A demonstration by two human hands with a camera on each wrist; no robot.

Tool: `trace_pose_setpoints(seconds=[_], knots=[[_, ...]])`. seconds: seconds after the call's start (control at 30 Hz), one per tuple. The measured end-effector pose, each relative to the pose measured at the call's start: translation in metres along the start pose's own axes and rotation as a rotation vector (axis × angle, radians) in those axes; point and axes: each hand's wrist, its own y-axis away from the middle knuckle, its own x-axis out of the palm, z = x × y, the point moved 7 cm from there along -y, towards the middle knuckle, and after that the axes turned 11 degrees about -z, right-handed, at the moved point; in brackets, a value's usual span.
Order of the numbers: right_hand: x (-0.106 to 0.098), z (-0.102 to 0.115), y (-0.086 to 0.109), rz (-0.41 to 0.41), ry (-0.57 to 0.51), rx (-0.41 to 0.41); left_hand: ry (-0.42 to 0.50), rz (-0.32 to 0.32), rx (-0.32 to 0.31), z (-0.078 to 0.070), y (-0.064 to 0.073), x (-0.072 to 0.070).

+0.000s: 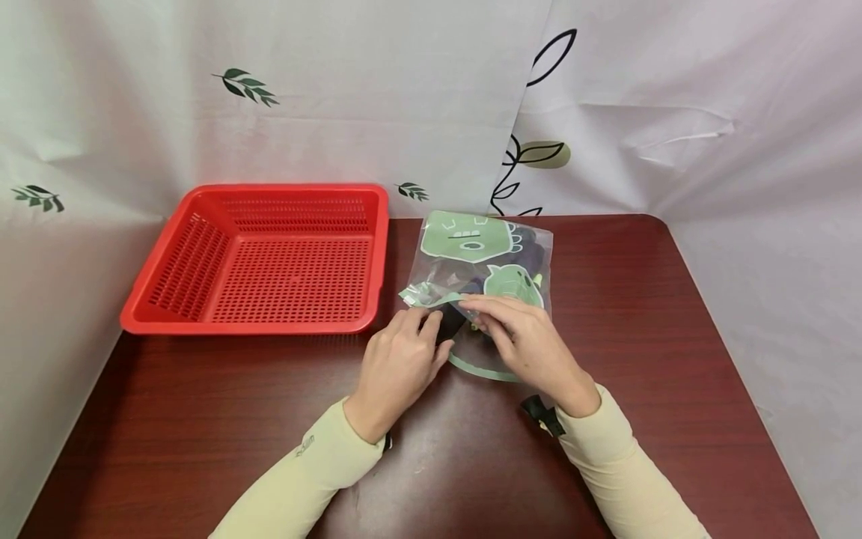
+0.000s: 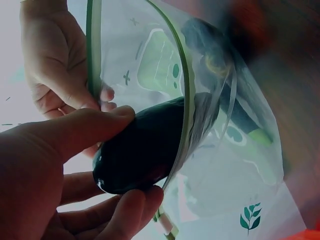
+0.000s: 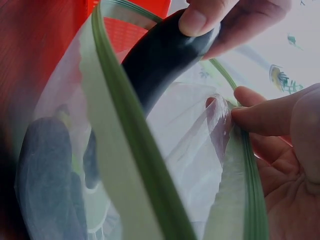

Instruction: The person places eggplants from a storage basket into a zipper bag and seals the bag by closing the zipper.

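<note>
A glossy dark eggplant sits halfway through the mouth of a clear zip bag with green cartoon prints. My left hand grips its rounded outer end between thumb and fingers. At the opposite side of the mouth, my right hand pinches the bag's green zip edge between thumb and fingertips, and the mouth gapes. More dark eggplants lie inside the bag, seen through the plastic; one shows a pale green stem end.
A red perforated plastic basket stands to the left of the bag on the dark reddish wooden table. White cloth with leaf prints hangs behind and at both sides. A small black strap piece shows by the right cuff.
</note>
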Motion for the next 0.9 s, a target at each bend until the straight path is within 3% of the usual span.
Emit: trace_pose_setpoints(seconds=[0.5,0.9], knots=[[0.001,-0.001,0.000,-0.009,0.006,-0.005,-0.076,-0.058,-0.072,-0.002,0.004,0.014],[0.002,-0.001,0.001,-0.007,0.009,-0.009,-0.182,-0.050,-0.103,-0.005,0.004,0.029]])
